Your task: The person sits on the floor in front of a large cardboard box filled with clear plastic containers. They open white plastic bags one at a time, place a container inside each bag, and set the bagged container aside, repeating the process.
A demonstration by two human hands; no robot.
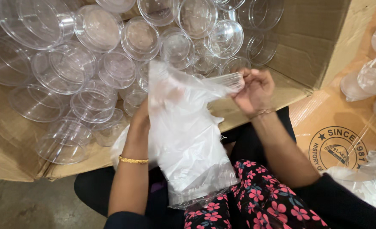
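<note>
A clear plastic bag holding a stack of transparent containers stands upright on my lap in the middle of the view. My right hand pinches the bag's open top edge at the right. My left hand is mostly hidden behind the bag's left side and holds it there; a gold bangle sits on that wrist. Just beyond the bag lies a heap of clear round plastic containers.
The containers fill a large open cardboard box lying in front of me. At the right, on a taped brown carton, rest more filled plastic bags. Grey floor shows at the lower left.
</note>
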